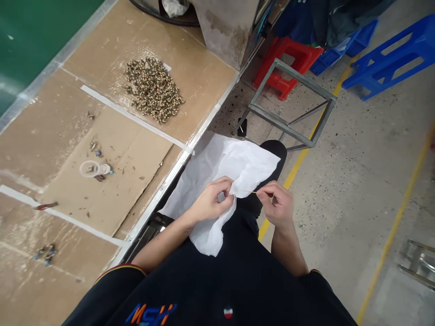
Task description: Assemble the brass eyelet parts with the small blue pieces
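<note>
A crumpled white cloth (253, 158) lies across my lap, one end hanging down in front of my shirt. My left hand (215, 200) pinches a fold of it between thumb and fingers; whether a small part sits inside the pinch is hidden. To the right, my right hand (279, 206) is closed on a thin yellowish stick (252, 192) that points left toward the pinched fold. The stick's far end is too fine to make out against the cloth.
On the cardboard-covered bench (190, 54) to the left lies a heap of small brass-coloured parts (154, 90). Nearer are a clear plastic cup (89, 169) and red-handled pliers (46, 206). A metal stool frame (292, 124), red stool (282, 68) and blue stool (390, 59) stand on the floor.
</note>
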{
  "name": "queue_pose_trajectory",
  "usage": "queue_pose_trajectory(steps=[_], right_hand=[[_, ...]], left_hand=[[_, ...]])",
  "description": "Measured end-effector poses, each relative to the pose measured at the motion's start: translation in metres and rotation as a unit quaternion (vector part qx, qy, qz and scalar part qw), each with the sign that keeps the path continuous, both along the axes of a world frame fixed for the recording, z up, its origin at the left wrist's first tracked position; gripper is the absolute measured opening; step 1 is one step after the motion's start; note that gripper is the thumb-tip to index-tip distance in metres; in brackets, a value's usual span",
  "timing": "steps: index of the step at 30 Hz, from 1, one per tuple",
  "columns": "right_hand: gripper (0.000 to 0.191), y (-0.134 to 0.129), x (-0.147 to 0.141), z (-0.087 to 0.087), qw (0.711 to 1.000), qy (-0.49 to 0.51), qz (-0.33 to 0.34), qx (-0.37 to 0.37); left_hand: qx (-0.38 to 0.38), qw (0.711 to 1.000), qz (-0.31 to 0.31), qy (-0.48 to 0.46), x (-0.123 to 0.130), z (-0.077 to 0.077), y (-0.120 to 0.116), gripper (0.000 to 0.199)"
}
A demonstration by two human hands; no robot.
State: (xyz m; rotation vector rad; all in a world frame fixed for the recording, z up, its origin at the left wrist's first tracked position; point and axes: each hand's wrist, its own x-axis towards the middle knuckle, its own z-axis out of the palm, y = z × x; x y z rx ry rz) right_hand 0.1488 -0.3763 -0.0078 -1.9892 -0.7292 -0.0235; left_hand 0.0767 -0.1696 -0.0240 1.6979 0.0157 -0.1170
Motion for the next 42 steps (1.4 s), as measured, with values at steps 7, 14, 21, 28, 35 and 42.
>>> queue_pose_trajectory(steps=[7,14,21,28,35,42], right_hand=[[0.023,0.012,-0.007,-0.007,0.999,0.039,-0.020,-0.014],[0.027,0.014,-0.018,-0.017,0.995,0.094,-0.030,-0.029],[0.031,0.014,-0.022,-0.023,0.991,0.114,0.029,-0.058],[0.033,0.015,-0.027,-0.026,0.979,0.175,0.090,-0.057],[0.045,-0.038,-0.008,-0.015,0.974,0.212,0.078,0.020],[0.041,-0.035,-0.005,-0.008,0.973,0.206,0.060,0.082]], left_hand=[[-0.189,0.979,-0.004,-0.071,-0.004,-0.009,0.002,0.024],[-0.314,0.947,0.058,-0.029,-0.006,-0.027,-0.007,0.029],[-0.189,0.978,0.065,-0.054,-0.004,-0.029,-0.003,0.030],[-0.190,0.981,0.023,-0.037,-0.005,-0.023,-0.002,0.028],[-0.192,0.961,0.198,0.002,-0.015,-0.022,0.021,0.031],[-0.198,0.970,0.130,0.061,-0.007,-0.016,0.008,0.039]])
